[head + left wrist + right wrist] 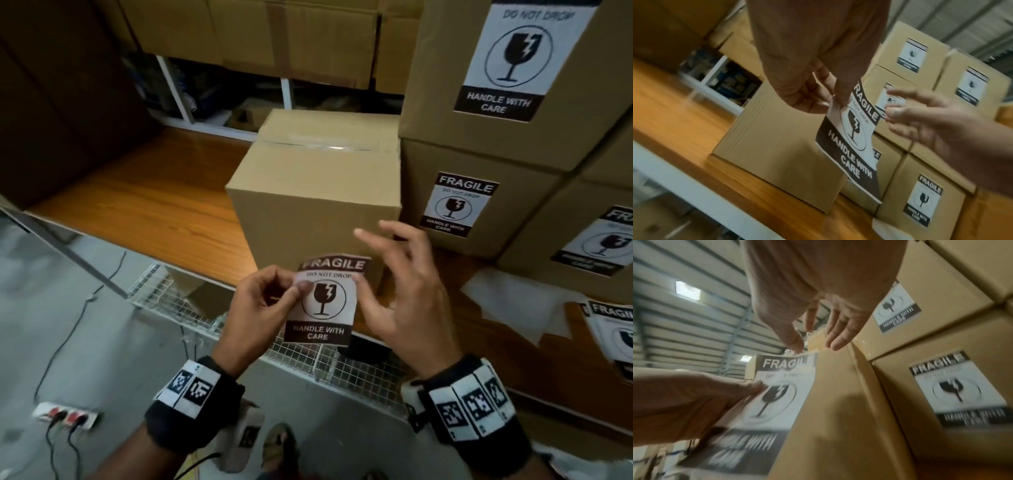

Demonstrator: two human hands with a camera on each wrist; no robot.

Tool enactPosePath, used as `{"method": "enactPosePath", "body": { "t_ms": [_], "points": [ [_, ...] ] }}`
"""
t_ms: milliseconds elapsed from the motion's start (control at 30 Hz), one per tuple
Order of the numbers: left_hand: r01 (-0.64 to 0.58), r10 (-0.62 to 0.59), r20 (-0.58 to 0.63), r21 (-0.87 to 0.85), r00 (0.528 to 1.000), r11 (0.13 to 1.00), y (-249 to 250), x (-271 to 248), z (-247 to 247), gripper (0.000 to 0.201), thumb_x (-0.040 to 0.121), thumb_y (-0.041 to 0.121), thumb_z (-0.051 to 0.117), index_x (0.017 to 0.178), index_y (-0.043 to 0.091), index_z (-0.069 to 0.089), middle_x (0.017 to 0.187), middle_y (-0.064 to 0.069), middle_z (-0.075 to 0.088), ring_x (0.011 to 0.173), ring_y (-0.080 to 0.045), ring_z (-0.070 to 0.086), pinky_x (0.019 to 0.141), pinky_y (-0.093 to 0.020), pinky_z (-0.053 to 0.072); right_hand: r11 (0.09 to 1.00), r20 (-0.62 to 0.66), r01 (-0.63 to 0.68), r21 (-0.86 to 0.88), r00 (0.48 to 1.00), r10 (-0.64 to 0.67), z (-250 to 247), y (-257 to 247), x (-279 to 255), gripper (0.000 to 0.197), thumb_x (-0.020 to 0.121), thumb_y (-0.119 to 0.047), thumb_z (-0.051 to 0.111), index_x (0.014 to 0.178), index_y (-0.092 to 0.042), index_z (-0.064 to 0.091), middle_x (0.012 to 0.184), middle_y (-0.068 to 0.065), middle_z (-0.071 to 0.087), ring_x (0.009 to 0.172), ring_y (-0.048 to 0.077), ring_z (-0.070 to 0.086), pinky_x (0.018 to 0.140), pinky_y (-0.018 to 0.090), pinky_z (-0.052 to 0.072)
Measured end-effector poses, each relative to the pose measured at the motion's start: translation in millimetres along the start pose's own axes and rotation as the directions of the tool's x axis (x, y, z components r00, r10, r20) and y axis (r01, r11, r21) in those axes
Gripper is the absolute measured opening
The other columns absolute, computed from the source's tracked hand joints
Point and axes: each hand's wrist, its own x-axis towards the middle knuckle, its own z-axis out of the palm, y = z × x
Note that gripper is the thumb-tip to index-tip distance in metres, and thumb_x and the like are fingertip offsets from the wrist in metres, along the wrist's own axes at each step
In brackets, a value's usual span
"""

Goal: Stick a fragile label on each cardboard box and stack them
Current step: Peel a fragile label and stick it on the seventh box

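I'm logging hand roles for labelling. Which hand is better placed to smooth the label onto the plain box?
Probably the right hand: it is open and free beside the label, near the plain box. The left hand is busy pinching the label's edge.

Wooden desk: one unlabelled cardboard box at centre; labelled stacked boxes touching it at 3 o'clock; loose white sheets and spare labels toward 4 o'clock.

The held label and stacked boxes' labels read "FRAGILE, DO NOT DROP, HANDLE WITH CARE".
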Motion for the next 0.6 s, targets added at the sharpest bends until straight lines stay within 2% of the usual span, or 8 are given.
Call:
{"method": "enactPosePath", "body": {
  "t_ms": [33,100,133,200,333,467,533,600],
  "points": [
    [0.022,-0.022,0.0,-0.083,1.0,0.996,-2.1,2.7,-6.1,0.014,0.091,0.022,0.073,0.087,0.009,0.068,0.091,-0.008,0.077,0.084,-0.022,0.075,0.07,-0.033,0.06,0.994,-0.064,-0.081,0.067,0.994,0.086,8.7,-2.3,-4.5,0.058,0.089,-0.026,0.078,0.142,-0.027,0.056,0.139,-0.005,0.048,0.11,0.002,0.055,0.082,0.012,0.053],
    [0.036,-0.035,0.011,-0.187,0.999,0.982,-5.1,8.4,-14.1,0.012,0.091,0.022,0.07,0.089,0.011,0.067,0.093,-0.009,0.077,0.085,-0.019,0.073,0.069,-0.025,0.058,0.933,-0.065,-0.268,0.242,0.954,0.291,30.0,-5.5,-12.3,0.05,0.089,-0.03,0.08,0.135,-0.026,0.061,0.124,-0.01,0.061,0.103,0.003,0.063,0.079,0.019,0.058],
    [0.029,-0.027,0.013,-0.209,1.0,0.977,-7.7,12.5,-16.4,0.012,0.093,0.022,0.068,0.091,0.01,0.067,0.095,-0.011,0.076,0.086,-0.02,0.073,0.069,-0.025,0.058,0.883,-0.037,-0.343,0.321,0.927,0.374,40.4,-6.0,-14.0,0.042,0.089,-0.029,0.08,0.128,-0.025,0.066,0.115,-0.013,0.067,0.099,0.004,0.067,0.078,0.024,0.061],
    [0.015,-0.01,0.019,-0.238,1.0,0.971,-14.9,22.4,-19.3,0.013,0.095,0.022,0.066,0.094,0.009,0.066,0.1,-0.016,0.075,0.09,-0.026,0.073,0.074,-0.034,0.063,0.815,-0.037,-0.406,0.414,0.887,0.461,57.7,-4.1,-12.2,0.025,0.089,-0.024,0.081,0.112,-0.023,0.072,0.1,-0.012,0.075,0.092,0.004,0.071,0.077,0.029,0.062],
    [0.022,-0.016,0.023,-0.271,1.0,0.962,-30.8,39.9,-23.5,0.021,0.097,0.023,0.066,0.101,0.003,0.067,0.107,-0.017,0.074,0.102,-0.04,0.07,0.086,-0.051,0.061,0.838,-0.139,-0.366,0.405,0.881,0.452,78.3,1.8,-0.7,0.016,0.089,-0.021,0.082,0.103,-0.018,0.075,0.092,-0.012,0.075,0.085,0.001,0.072,0.072,0.016,0.058],
    [0.007,-0.008,-0.002,-0.194,1.0,0.981,-43.5,54.1,-28.9,0.027,0.09,0.041,0.075,0.1,0.016,0.074,0.115,-0.017,0.071,0.102,-0.033,0.072,0.085,-0.056,0.062,0.881,-0.198,-0.323,0.345,0.892,0.405,95.3,6.8,1.9,0.015,0.089,-0.019,0.083,0.102,-0.017,0.074,0.091,-0.012,0.074,0.083,0.002,0.072,0.071,0.018,0.059],
    [-0.002,-0.002,-0.036,-0.126,0.999,0.992,-48.0,59.9,-32.0,0.024,0.086,0.047,0.077,0.095,0.024,0.076,0.12,-0.015,0.066,0.104,-0.026,0.071,0.085,-0.05,0.063,0.885,-0.215,-0.318,0.34,0.89,0.403,102.5,9.8,-1.1,0.015,0.089,-0.018,0.083,0.101,-0.016,0.074,0.092,-0.012,0.074,0.084,0.003,0.073,0.072,0.021,0.061],
    [-0.023,0.021,-0.081,-0.025,0.997,0.999,-49.7,62.9,-34.4,0.019,0.084,0.045,0.078,0.092,0.027,0.075,0.115,-0.007,0.067,0.103,-0.018,0.07,0.084,-0.042,0.064,0.886,-0.239,-0.311,0.343,0.883,0.403,108.5,10.6,-4.3,0.015,0.089,-0.018,0.083,0.1,-0.015,0.074,0.093,-0.011,0.075,0.085,0.002,0.073,0.072,0.021,0.061]
  ]
}}
